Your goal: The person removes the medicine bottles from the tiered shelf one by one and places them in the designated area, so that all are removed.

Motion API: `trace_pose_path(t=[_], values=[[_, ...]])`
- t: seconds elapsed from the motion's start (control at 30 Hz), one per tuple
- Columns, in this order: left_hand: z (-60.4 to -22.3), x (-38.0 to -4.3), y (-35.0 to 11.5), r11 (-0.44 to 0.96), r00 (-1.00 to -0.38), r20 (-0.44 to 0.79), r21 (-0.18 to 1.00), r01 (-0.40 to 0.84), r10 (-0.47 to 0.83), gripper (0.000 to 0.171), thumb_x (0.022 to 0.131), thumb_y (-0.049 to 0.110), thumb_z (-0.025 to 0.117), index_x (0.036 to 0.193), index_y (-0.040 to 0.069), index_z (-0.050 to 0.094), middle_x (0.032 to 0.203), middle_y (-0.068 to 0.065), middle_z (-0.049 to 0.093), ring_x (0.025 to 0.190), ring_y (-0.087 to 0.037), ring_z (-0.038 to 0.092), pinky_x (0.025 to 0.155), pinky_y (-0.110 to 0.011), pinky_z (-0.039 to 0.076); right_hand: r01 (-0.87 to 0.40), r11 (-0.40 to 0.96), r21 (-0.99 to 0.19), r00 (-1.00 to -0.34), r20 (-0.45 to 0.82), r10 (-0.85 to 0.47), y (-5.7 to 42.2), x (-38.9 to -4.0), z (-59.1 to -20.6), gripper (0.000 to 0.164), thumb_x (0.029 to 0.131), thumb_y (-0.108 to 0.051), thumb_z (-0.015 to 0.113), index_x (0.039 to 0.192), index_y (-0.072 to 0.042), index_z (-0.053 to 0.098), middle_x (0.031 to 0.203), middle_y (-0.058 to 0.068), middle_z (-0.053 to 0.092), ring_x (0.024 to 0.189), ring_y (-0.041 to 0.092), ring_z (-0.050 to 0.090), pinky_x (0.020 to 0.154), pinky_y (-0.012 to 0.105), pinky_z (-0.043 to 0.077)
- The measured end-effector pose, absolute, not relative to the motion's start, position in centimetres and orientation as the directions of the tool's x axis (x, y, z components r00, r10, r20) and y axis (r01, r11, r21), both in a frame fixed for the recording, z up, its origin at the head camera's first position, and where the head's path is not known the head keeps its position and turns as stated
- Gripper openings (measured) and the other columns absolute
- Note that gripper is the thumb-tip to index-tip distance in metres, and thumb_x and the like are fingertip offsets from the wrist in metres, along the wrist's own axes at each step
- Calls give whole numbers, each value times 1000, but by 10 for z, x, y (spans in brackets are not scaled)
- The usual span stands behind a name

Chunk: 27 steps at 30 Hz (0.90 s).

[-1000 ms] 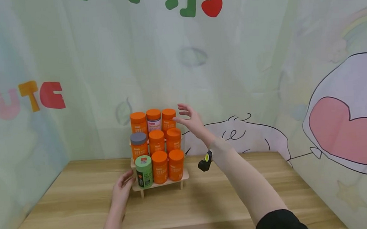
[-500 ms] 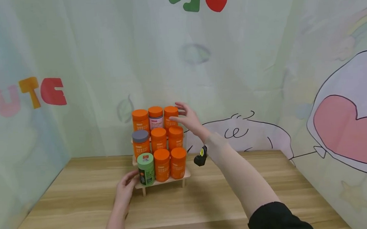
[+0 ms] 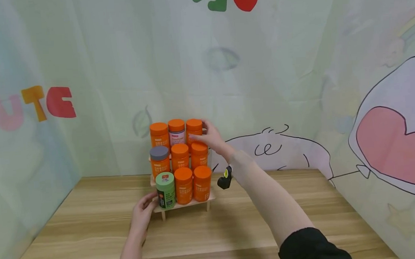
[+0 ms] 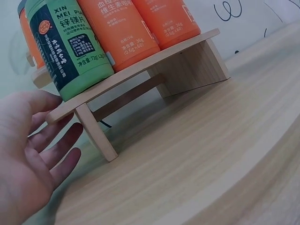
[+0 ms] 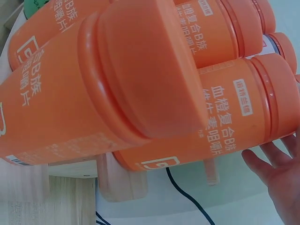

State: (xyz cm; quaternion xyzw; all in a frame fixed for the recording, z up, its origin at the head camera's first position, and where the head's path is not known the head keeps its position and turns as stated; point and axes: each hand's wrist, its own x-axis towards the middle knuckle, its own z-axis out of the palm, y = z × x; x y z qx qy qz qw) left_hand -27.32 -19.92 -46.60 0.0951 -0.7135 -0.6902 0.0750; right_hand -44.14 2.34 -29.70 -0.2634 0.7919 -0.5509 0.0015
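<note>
A wooden three-tier rack (image 3: 183,206) carries rows of upright orange jars, among them a jar with a grey lid (image 3: 159,153). At the front left stands a green bottle (image 4: 70,44) with a dark label. My left hand (image 3: 143,212) holds the left end of the lowest shelf, thumb beside the green bottle and fingers curled at the shelf's edge. Up at the top tier, my right hand (image 3: 213,138) grips the back-right orange jar (image 3: 194,126), thumb across its front and fingers at its far side. Nearer jars cover much of that grip in the right wrist view.
The rack stands on a wood-grain table (image 3: 277,220), close to a printed cloth backdrop (image 3: 279,81). More orange jars (image 3: 202,184) stand close together in the front and middle rows. Dark lines on the cloth (image 5: 187,194) show behind the rack.
My right hand has moved left and closed in around the back-right jar. The left hand stays at the rack's left end. The head view has tilted slightly down.
</note>
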Motion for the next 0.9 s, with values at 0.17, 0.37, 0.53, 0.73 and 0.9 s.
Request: trace_pose_path(t=[0.17,0.37,0.53,0.73,0.9], values=[[-464,-272,-199,21,-977,-31,999,-36,-213,51,100,14,51,144,-7,38,154,-25,32,144,-33,27,111,-40,29,-409,254,-877,-867,286,-407,24,-440,-298,65,92,-19,68,147,-11,35,142,13,47,127,32,51,103,46,46],[-464,-272,-200,36,-973,-40,998,-50,-225,50,99,16,53,143,-4,42,152,-22,38,134,-19,42,92,-16,38,-419,250,-873,-868,304,-392,24,-439,-296,63,92,-19,68,146,-11,37,140,13,48,125,31,52,101,44,48],[-465,-271,-202,18,-971,-38,999,-44,-237,47,98,12,54,140,-6,44,142,-14,53,96,13,52,81,-13,45,-418,243,-875,-882,327,-340,27,-437,-293,63,91,-19,69,145,-10,37,138,13,49,122,30,53,98,44,50],[-465,-269,-207,34,-978,-33,999,-41,-208,48,97,10,54,141,-7,43,147,-22,46,91,18,51,82,-12,45,-444,240,-863,-877,363,-315,33,-436,-287,64,90,-19,70,145,-10,38,139,12,51,125,29,51,100,45,48],[-464,-266,-211,48,-983,-52,997,-61,-174,50,98,14,54,144,-5,41,151,-23,39,96,20,46,84,-10,43,-451,258,-854,-882,383,-275,42,-434,-283,66,90,-19,69,146,-9,37,143,13,47,129,31,47,105,47,43]])
